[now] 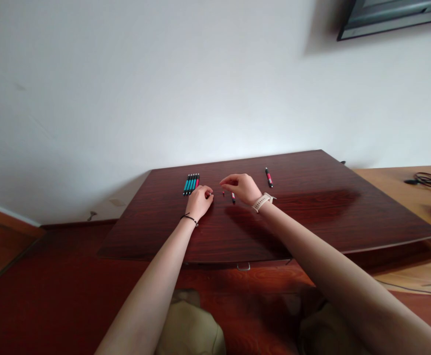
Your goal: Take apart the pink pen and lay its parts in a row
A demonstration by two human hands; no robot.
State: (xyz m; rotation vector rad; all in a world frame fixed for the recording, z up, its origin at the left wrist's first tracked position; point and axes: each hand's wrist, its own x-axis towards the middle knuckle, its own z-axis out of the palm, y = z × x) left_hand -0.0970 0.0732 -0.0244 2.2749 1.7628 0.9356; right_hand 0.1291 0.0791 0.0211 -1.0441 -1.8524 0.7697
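My left hand [199, 201] rests low over the dark table, its thumb and fingers closed around something small, mostly hidden, near its fingertips. To its right, my right hand [243, 187] is raised a little, thumb and fingertips drawn together in a pinch; what they hold, if anything, is too small to make out. Between and under the hands lie a small red piece [223, 194] and a short red-and-black pen part [233, 197]. Beyond my left hand is a row of several teal-and-black pens [189, 184], with a red-and-black pen [197, 181] at its right end.
Another red-and-black pen [269, 178] lies farther right on the dark wooden table [311, 212]. A white wall [200, 88] rises behind. A lighter desk [388, 185] with a black cable [427, 180] adjoins at right. A drawer handle [243, 267] shows below the front edge.
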